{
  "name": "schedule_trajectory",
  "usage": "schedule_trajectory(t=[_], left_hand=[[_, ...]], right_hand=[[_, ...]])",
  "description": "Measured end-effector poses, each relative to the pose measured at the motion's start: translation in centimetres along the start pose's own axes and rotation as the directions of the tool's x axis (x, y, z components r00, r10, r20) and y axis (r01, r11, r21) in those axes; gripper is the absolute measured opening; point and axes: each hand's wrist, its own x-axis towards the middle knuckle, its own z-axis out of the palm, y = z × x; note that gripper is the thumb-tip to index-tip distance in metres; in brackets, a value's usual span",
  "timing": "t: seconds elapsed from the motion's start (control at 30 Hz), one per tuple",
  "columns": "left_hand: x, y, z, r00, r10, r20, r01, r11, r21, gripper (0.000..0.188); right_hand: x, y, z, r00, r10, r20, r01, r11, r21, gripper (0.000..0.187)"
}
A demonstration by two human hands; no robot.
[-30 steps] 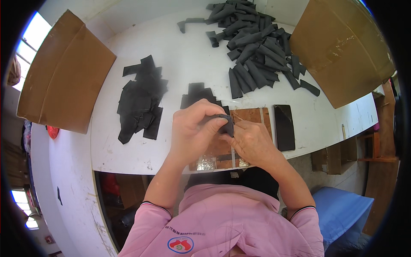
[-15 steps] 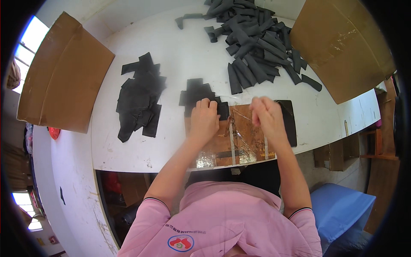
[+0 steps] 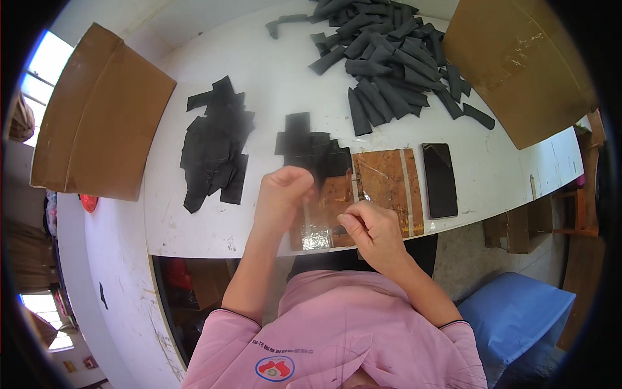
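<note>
My left hand (image 3: 285,193), a little smeared by motion, is over the left part of a scuffed brown board (image 3: 387,188). Its fingers are pinched together; what they hold, if anything, I cannot make out. Lower down, my right hand (image 3: 376,235) is closed above the board's near edge, thumb and forefinger pressed together, and anything between them is too small to name. Just beyond my left hand, flat black fabric-like pieces (image 3: 310,148) overlap at the board's far left corner.
More flat black pieces (image 3: 217,152) are heaped at the left. Dark grey tube-like pieces (image 3: 395,61) are piled at the back. A black phone (image 3: 439,181) lies right of the board. Cardboard boxes stand at left (image 3: 100,120) and right (image 3: 521,71). A blue bag (image 3: 515,318) sits below the table.
My left hand has come off the black pieces, moving nearer and slightly left. My right hand has moved left and nearer, uncovering the phone and the board's right part.
</note>
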Motion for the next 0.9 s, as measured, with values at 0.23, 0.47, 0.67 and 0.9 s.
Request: schedule_trajectory(t=[0.23,0.47,0.67,0.9], left_hand=[[-4.0,-0.2,1.9,0.989,0.069,0.13,-0.059,0.995,-0.079,0.005],[-4.3,-1.1,2.2,0.991,0.041,0.128,-0.039,0.999,-0.021,0.005],[-4.6,-2.3,3.0,0.998,-0.039,0.056,0.055,0.942,-0.332,0.012],[-4.3,-3.0,2.0,0.992,-0.117,0.039,0.123,0.946,-0.301,0.011]], right_hand=[[0.3,-1.5,1.2,0.98,-0.096,-0.172,0.123,0.98,0.157,0.027],[-0.2,-0.1,1.6,0.989,0.04,-0.145,0.005,0.954,0.3,0.019],[-0.3,1.6,2.2,0.955,0.294,0.047,-0.252,0.714,0.653,0.013],[-0.6,1.7,2.5,0.946,0.311,0.094,-0.301,0.728,0.616,0.011]])
